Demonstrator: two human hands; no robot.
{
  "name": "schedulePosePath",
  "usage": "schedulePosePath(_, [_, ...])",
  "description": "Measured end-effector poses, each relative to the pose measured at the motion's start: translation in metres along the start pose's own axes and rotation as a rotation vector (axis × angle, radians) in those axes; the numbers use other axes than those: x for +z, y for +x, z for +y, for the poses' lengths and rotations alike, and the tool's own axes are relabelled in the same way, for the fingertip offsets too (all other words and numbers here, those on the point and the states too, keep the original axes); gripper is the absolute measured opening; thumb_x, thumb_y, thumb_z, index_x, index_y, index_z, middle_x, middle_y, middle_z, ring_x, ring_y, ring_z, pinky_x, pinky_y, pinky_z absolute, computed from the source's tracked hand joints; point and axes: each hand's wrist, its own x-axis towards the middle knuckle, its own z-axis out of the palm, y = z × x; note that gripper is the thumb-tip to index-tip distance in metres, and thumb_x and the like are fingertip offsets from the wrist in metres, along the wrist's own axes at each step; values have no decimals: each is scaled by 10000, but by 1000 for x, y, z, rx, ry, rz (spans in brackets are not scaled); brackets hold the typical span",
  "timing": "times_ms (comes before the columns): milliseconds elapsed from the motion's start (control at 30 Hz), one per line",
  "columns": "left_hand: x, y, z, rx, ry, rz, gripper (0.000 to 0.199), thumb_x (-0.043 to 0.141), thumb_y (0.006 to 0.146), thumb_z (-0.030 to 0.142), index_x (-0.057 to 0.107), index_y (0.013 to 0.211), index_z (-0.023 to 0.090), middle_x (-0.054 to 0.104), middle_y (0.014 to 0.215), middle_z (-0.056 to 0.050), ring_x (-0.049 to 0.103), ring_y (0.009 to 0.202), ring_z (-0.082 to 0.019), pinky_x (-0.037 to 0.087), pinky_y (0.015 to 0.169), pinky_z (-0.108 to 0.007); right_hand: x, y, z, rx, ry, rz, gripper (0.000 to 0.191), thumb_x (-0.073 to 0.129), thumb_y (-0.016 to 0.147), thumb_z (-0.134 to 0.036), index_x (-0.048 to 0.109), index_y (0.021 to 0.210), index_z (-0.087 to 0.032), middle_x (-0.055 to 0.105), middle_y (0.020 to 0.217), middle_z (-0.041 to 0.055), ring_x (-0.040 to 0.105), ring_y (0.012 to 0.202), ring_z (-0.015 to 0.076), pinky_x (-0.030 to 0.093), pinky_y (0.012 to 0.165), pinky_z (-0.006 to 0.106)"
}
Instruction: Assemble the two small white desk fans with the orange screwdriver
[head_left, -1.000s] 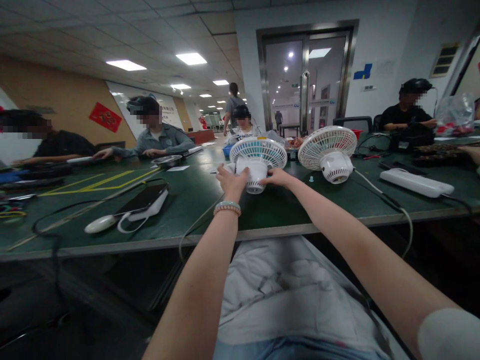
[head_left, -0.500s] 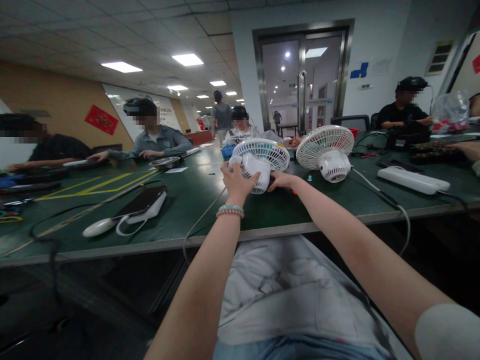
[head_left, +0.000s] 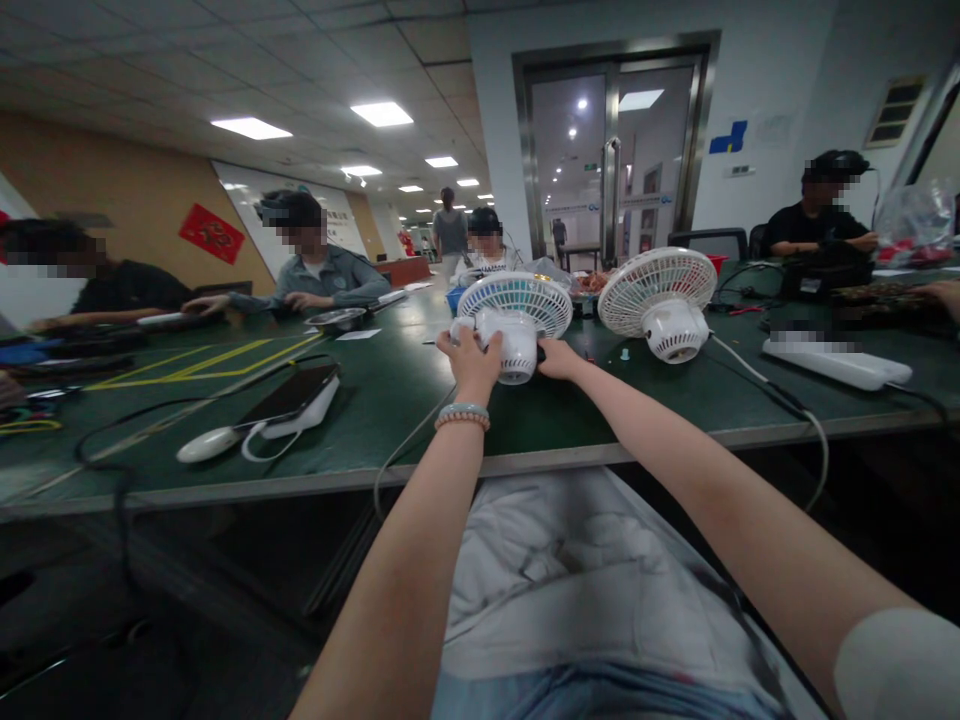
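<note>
A white electric fan (head_left: pixel 517 345) lies tilted on the green table in front of me, its round slatted grille away from me and its motor housing toward me. My left hand (head_left: pixel 474 365) grips the left side of the housing, thumb on top. At the housing's right side, my right hand (head_left: pixel 561 360) has its fingers closed around something small and dark, mostly hidden by the fingers. A second white fan (head_left: pixel 671 330) rests to the right, apart from both hands. Its pale cable runs over the table edge.
On the left lie a black phone (head_left: pixel 289 395) on a white power bank and a white mouse-shaped object (head_left: pixel 208 446). A white power strip (head_left: pixel 836 362) lies at right. Several people sit around the green table (head_left: pixel 360 440). A small pale-green piece (head_left: pixel 625 354) lies between the fans.
My left hand has shifted slightly down along the housing. My right hand has risen a little against the fan's side, and a dark bit now shows at its fingertips. The view has shifted slightly.
</note>
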Motion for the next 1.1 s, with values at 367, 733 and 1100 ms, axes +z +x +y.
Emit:
schedulePosePath(367, [-3,-1,1,16,3,40,401,526,723,475,513,971,159,286,1188,-150,341,1185,-299,354,981,-394,1,0,-2,23,-107,-26,397,487,691,-88,584,1072,-137,604,1118,99,531,1075,232,411,903,278])
schedulePosePath(733, [-7,0,1,-128,40,-66,369,400,805,448,517,1005,160,343,1233,-188,447,1123,-325,360,936,-465,3,0,-4,-3,-154,-10,323,464,726,-152,601,1018,-133,629,1060,110,564,1013,236,428,865,293])
schedulePosePath(1100, [-5,19,-25,-338,161,-404,419,206,873,393,475,1106,172,577,1127,-152,535,1060,-267,386,898,-402,-9,-9,-35,-111,-393,43,312,400,773,-135,573,1024,-69,606,1033,186,558,979,259,433,829,343])
